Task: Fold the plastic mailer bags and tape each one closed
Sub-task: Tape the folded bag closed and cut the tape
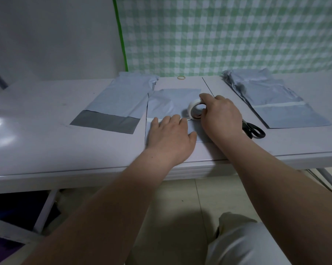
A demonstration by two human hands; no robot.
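White table bears pale-blue folded mailer bag, tape-striped.

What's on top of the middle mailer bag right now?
The left hand presses flat on the mailer bag; the right hand grips an upright white tape roll. A white strip shows beside the left hand; its rest is covered.

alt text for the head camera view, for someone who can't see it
A person's right hand holds a white tape roll upright on a pale blue mailer bag on a white table, while the left hand presses flat on it. More mailer bags lie to either side, and black scissors lie beside the right wrist.
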